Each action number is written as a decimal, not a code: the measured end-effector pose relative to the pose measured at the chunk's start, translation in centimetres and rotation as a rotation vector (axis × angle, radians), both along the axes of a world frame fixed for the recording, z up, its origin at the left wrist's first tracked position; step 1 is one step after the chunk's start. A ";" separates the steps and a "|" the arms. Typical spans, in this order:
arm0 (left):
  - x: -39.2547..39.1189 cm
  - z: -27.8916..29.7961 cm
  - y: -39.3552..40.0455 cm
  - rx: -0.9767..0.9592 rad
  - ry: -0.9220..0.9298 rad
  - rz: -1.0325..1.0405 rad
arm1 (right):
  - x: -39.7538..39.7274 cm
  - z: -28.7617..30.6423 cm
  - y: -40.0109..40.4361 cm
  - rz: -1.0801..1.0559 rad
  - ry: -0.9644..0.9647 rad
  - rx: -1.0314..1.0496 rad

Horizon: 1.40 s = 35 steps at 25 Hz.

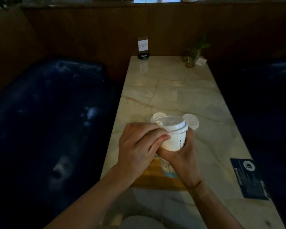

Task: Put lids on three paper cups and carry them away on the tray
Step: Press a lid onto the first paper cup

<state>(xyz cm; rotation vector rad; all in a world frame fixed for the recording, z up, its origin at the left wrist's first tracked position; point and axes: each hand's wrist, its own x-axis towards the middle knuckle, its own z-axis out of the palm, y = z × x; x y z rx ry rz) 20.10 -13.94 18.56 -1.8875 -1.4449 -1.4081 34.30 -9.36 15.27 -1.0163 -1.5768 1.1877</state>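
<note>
A dark blue padded bench seat (45,116) fills the 9 o'clock side of the view, and a brown wood-panelled wall (155,30) runs across 12 o'clock. Between them the pale marble worktop (172,90) stretches from the middle toward 5 o'clock. A wooden tray (153,177) lies on it near the centre, mostly hidden under the forearms.

The right hand (185,156) wraps its fingers and thumb round the lower body of a white paper cup (173,141), holding it above the tray and tilted toward 1 o'clock. The left hand (137,146) comes in from 8 o'clock, fingers curled, thumb lying against the cup wall and fingertips pinching the rim of the white lid (172,124) that sits on the cup's mouth. A second cup (168,169) with a blue base stands on the tray right below the held one, mostly covered by the hands.

Two loose lids rest on the worktop just beyond the cup: one (157,116) at 11 o'clock of it, the other (192,122) at 2 o'clock.

A dark printed card (248,177) lies at 4 o'clock near the worktop edge. At the far end stand a clear sign holder (143,47) at 12 o'clock and a small plant in a glass jar (191,58) at 1 o'clock, with a crumpled white tissue (201,61) just beside it.
</note>
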 end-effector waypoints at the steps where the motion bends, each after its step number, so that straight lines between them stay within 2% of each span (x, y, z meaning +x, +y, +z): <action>1: 0.0 0.0 0.0 0.006 -0.006 -0.005 | 0.1 0.1 0.0 0.016 0.011 -0.013; 8: -0.2 0.3 0.1 0.036 -0.034 -0.077 | 1.0 0.5 0.5 0.126 0.093 -0.154; 12: -0.7 0.4 0.0 0.044 -0.018 -0.110 | 1.7 0.1 1.0 0.259 0.195 -0.279; 18: -1.1 0.1 0.0 0.026 -0.071 -0.116 | 1.9 0.4 1.6 0.365 0.217 -0.335; 25: -1.1 -0.4 0.5 0.007 0.035 -0.074 | 0.6 0.7 2.1 0.208 0.002 -0.134; 28: -0.7 -0.5 0.4 0.017 0.038 -0.051 | 0.6 0.3 1.7 0.152 0.043 -0.148; 35: -1.2 0.2 0.2 0.034 -0.038 -0.102 | 1.6 -0.1 1.7 0.287 0.227 -0.309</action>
